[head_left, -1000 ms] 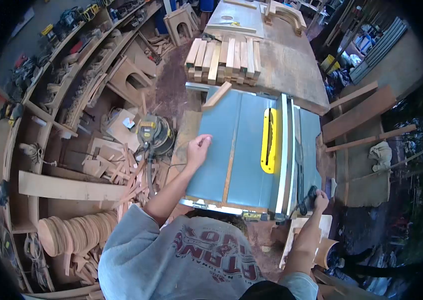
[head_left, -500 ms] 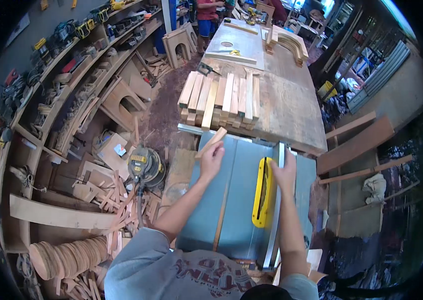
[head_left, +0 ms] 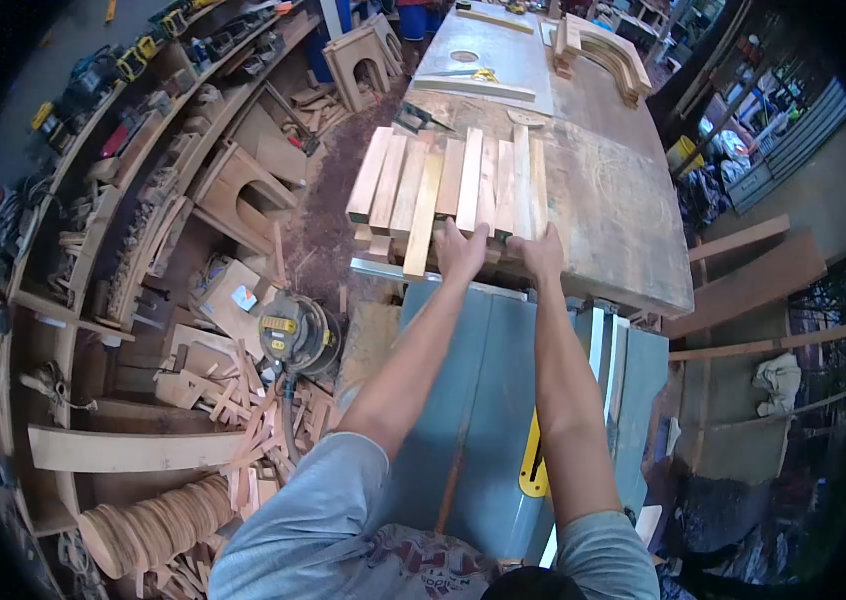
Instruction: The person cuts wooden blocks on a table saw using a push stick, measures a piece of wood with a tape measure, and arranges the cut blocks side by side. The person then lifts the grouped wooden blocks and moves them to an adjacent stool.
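Both arms reach forward over the table saw [head_left: 443, 400] to a stack of wooden strips [head_left: 425, 205] on the workbench. My left hand [head_left: 461, 252] is closed at the near ends of the middle strips. Close beside it, my right hand [head_left: 540, 254] grips the near ends of strips toward the stack's right side. Both thumbs face each other; most fingertips are hidden against the wood. The saw's yellow blade insert [head_left: 533, 465] is partly covered by my right forearm. To its right runs the metal fence [head_left: 595, 350].
A workbench [head_left: 623, 220] extends beyond the saw, carrying curved wooden pieces [head_left: 608, 60] and a clamp-like tool [head_left: 423, 118]. On the left stand a shop vacuum [head_left: 295, 335], offcuts [head_left: 243, 385] and tool shelves [head_left: 133, 150]. Boards [head_left: 743, 285] lean at right.
Both hands have moved forward from the saw to the stack. My left hand no longer shows the short wooden piece it held, and my right hand has left the fence.
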A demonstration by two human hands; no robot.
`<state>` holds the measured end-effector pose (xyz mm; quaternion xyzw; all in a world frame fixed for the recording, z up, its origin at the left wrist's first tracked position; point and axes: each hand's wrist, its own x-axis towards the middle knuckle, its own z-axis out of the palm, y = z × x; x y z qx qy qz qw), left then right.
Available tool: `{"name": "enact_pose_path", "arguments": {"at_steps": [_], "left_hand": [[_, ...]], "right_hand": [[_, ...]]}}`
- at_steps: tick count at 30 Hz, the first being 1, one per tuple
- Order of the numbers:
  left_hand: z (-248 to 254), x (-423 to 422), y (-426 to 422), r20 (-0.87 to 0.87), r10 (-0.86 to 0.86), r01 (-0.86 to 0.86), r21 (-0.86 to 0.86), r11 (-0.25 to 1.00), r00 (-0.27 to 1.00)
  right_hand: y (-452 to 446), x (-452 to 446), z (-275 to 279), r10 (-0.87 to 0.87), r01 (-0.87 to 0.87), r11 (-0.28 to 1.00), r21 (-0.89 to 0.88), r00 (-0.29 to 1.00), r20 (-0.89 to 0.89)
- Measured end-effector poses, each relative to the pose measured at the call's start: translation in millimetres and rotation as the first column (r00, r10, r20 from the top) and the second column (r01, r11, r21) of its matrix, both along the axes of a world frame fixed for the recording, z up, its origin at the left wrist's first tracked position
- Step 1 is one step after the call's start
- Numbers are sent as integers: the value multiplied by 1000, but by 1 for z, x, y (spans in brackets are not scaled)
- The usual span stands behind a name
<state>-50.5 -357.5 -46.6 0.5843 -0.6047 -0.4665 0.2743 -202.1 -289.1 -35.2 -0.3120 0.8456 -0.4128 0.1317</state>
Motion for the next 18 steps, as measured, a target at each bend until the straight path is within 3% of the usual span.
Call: {"name": "enact_pose_path", "arguments": {"at_steps": [3, 5, 7, 10, 12, 13, 14, 16, 18], "left_hand": [[9, 2, 5, 72, -22, 28, -85, 996, 997], [25, 8, 18, -77, 64, -77, -178, 981, 995], [25, 16, 33, -45, 90, -98, -246, 964, 995], [18, 47, 77, -151, 69, -124, -396, 910, 986], [27, 97, 148, -63, 32, -51, -315, 948, 997], [16, 114, 175, -177, 18, -69, -285, 956, 984], [5, 131, 200, -291, 7, -85, -256, 963, 957], [10, 179, 264, -130, -30, -9, -288, 957, 991], [2, 227, 326, -185, -57, 13, -231, 973, 981]], "right_hand": [[12, 11, 13, -51, 51, 999, -14, 999, 11], [18, 6, -2, -69, 69, 997, -45, 998, -10], [37, 15, 1, -97, 95, 992, -80, 995, -27], [92, 46, 14, -35, 40, 998, -56, 996, 87], [166, 103, 33, -6, 31, 993, -111, 976, 217], [193, 124, 38, -57, 61, 998, -21, 983, 177], [221, 144, 23, -123, 128, 990, -52, 988, 96], [283, 188, 33, -73, 97, 990, -106, 975, 209], [349, 231, 7, -118, 130, 990, -56, 976, 182]]}}
